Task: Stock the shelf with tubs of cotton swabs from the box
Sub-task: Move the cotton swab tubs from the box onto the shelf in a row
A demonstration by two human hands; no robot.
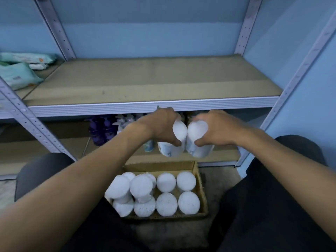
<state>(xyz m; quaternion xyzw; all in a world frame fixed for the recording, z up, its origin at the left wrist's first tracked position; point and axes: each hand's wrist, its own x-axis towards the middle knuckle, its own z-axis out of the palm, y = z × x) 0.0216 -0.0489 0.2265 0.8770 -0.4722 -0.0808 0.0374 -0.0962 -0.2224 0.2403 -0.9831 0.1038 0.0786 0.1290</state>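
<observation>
1. while each hand carries one tub, the lift from the box (200,186) toward the shelf (145,82) looks to be the step in hand.
2. left hand (160,127) has its grip clamped round the left tub (173,140); right hand (216,129) is clamped round the right tub (197,140).
3. both tubs touch, tilted, above the box and just below the shelf's front edge.
4. more tubs (166,180) sit in the box; none stands on the shelf board.
5. next move, i'd judge, calls for raising both over the edge and standing them upright.
</observation>
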